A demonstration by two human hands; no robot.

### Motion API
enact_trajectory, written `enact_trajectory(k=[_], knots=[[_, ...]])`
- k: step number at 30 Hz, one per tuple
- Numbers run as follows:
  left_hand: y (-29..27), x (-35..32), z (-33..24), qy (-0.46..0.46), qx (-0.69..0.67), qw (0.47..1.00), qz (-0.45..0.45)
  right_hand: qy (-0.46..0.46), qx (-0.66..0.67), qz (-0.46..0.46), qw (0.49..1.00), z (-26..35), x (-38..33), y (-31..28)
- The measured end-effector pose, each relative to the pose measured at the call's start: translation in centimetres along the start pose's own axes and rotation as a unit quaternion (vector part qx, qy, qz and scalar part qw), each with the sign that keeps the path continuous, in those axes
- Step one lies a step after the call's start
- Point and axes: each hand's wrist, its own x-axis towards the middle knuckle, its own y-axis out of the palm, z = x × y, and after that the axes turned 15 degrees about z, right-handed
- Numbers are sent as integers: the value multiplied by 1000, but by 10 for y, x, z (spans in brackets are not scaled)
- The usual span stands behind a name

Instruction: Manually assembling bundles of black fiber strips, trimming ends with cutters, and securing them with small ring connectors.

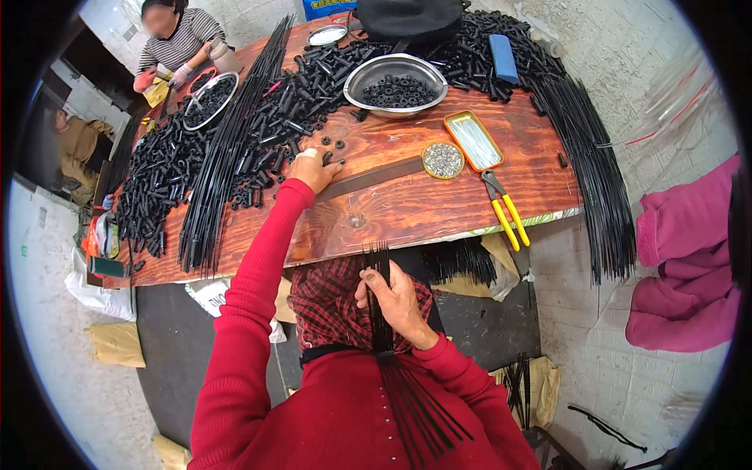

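Observation:
My right hand (397, 304) is closed around a bundle of thin black rods (382, 333), held upright in front of my body. The rods fan out at their lower end over my red top, and their tips rise just past my fingers. My left hand (312, 171) reaches out onto the wooden table (392, 207), with thumb and fingers curled around a small black part. Loose black ring-shaped nuts (339, 144) lie just beyond that hand. Its other fingers are partly hidden. Beside it runs a long dark flat bar (368, 178).
Heaps of black tubular parts (290, 117) cover the far table, with a metal bowl of black nuts (395, 82). Right of the bar are a tin of small metal pieces (442, 160), a yellow tray (474, 141) and yellow-handled pliers (505, 210). A co-worker (180, 43) sits far left.

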Motion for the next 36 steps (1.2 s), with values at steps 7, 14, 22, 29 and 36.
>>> enact_trajectory(k=[7, 14, 22, 29, 36], knots=[[-10, -37, 2, 82, -335, 935, 87, 6, 3, 4, 1000, 1, -1, 5], [16, -150, -18, 61, -797, 537, 269, 15, 59, 34, 998, -2, -2, 5], [30, -176, -13, 47, -825, 514, 230, 26, 43, 41, 998, -6, 3, 20], [25, -179, -13, 41, -831, 509, 221, 31, 32, 33, 998, -9, 5, 24], [28, -178, -9, 62, -832, 487, 257, 38, 31, 30, 998, -7, 7, 26]])
